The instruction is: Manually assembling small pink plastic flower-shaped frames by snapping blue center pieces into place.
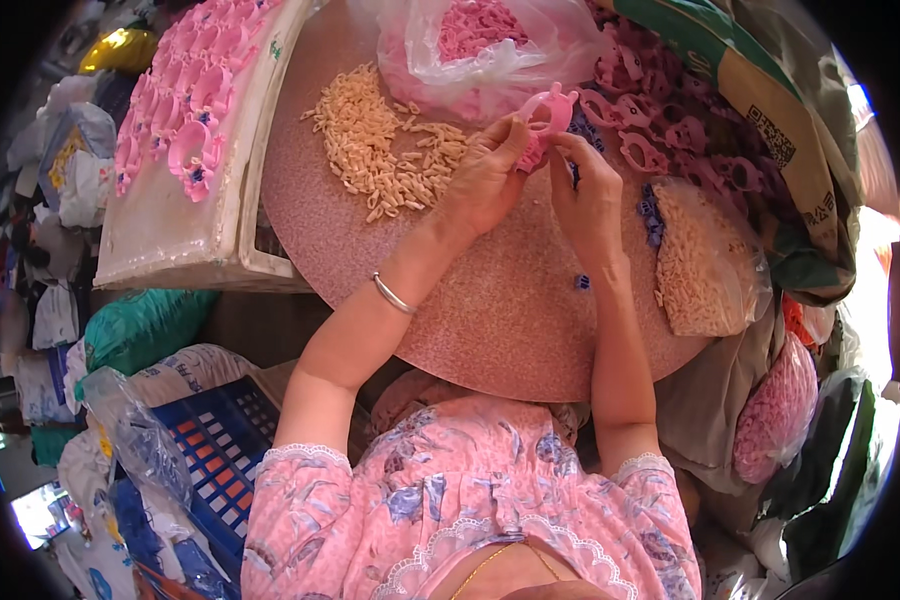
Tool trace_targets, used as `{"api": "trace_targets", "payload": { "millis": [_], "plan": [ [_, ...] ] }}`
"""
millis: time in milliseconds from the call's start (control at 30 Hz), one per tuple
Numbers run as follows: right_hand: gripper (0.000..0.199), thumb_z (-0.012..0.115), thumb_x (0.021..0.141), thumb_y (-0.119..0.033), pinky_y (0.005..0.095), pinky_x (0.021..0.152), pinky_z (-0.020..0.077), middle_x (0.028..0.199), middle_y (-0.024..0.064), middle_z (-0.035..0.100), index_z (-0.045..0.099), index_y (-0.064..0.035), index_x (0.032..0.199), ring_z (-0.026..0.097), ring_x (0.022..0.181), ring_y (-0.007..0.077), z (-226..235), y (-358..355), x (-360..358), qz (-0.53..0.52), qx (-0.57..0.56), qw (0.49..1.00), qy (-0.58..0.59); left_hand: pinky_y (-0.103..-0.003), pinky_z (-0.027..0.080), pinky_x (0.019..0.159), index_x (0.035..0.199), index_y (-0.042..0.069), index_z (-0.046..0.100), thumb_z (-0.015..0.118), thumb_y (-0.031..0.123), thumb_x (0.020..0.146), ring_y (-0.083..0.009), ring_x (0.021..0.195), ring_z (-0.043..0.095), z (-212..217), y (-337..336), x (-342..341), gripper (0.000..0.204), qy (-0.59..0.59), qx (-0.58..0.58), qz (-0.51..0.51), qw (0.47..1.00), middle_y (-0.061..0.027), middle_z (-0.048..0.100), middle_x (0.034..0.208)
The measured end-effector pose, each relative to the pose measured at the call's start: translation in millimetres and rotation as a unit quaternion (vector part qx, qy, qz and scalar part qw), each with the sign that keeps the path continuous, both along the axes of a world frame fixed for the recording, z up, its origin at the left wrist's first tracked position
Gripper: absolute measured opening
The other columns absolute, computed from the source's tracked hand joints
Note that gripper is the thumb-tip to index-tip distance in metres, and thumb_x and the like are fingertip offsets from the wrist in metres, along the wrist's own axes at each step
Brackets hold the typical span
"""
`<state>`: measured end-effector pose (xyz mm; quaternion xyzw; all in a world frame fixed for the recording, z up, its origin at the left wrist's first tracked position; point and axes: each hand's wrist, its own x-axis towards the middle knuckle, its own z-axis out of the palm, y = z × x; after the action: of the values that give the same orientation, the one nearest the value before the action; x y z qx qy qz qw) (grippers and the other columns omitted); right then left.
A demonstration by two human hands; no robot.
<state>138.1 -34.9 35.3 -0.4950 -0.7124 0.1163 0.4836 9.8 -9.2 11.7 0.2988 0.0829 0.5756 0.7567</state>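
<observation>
Above the round table, my left hand (485, 180) pinches a pink plastic part (550, 112) with a ring-shaped opening, held up near the far middle. My right hand (588, 200) is closed, its thumb and fingertips at the right edge of the same part; whether a small piece is hidden in them I cannot see. Dark blue shows beside its fingers. Left of my hands lies a loose pile of small cream-coloured plastic pieces (355, 140). More pink parts (675, 140) are heaped to the right, and a few small blue pieces (650, 215) lie near my right wrist.
A clear bag of pink pieces (480, 60) stands at the table's far side. A bag of cream pieces (705, 265) rests at the right edge, beside a brown and green sack (770, 110). At left, pink parts with blue bits cover a whitish crate (170, 235). A blue slotted basket (215, 450) stands below.
</observation>
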Motion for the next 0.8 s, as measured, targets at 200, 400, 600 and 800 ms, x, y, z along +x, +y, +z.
{"api": "trace_targets", "payload": {
  "millis": [200,400,600,800],
  "plan": [
    [0.015,0.055,0.083,0.003,0.0438,0.069,0.0476,0.088,0.0215,0.061,0.056,0.0006,0.098,0.061,0.081,0.0391,7,-4,4,-0.003,-0.009,0.998,-0.061,-0.029,0.041,0.096,0.132,0.005,0.05,0.05,0.024,0.097,-0.0103,0.107,0.054,-6,-1,8,0.039,0.064,0.027,0.018,0.997,-0.0022,0.059,0.122],
    [0.014,0.055,0.082,0.004,0.0432,0.07,0.0476,0.087,0.0216,0.061,0.056,0.0011,0.095,0.06,0.082,0.0398,7,-5,4,0.029,0.002,0.998,-0.049,-0.029,0.042,0.094,0.129,0.004,0.051,0.047,0.024,0.099,-0.0118,0.107,0.055,1,-4,7,0.037,0.052,0.037,0.026,0.998,-0.0029,0.059,0.12],
    [0.009,0.054,0.085,0.002,0.0369,0.068,0.0474,0.085,0.0217,0.061,0.056,0.0027,0.094,0.06,0.077,0.0345,7,-7,7,0.043,-0.093,0.995,0.01,-0.029,0.045,0.092,0.127,0.003,0.052,0.045,0.023,0.099,-0.0127,0.106,0.055,-10,0,8,0.035,0.069,0.015,-0.011,0.997,-0.004,0.06,0.12],
    [0.008,0.055,0.091,-0.006,0.0268,0.062,0.0418,0.076,0.0066,0.057,0.056,0.0011,0.092,0.049,0.069,0.0111,0,-2,13,0.054,-0.195,0.975,0.092,-0.029,0.048,0.087,0.127,0.004,0.051,0.044,0.02,0.1,-0.0147,0.105,0.057,-17,1,3,0.033,0.013,-0.036,-0.06,0.997,-0.0067,0.059,0.12]
  ]
}}
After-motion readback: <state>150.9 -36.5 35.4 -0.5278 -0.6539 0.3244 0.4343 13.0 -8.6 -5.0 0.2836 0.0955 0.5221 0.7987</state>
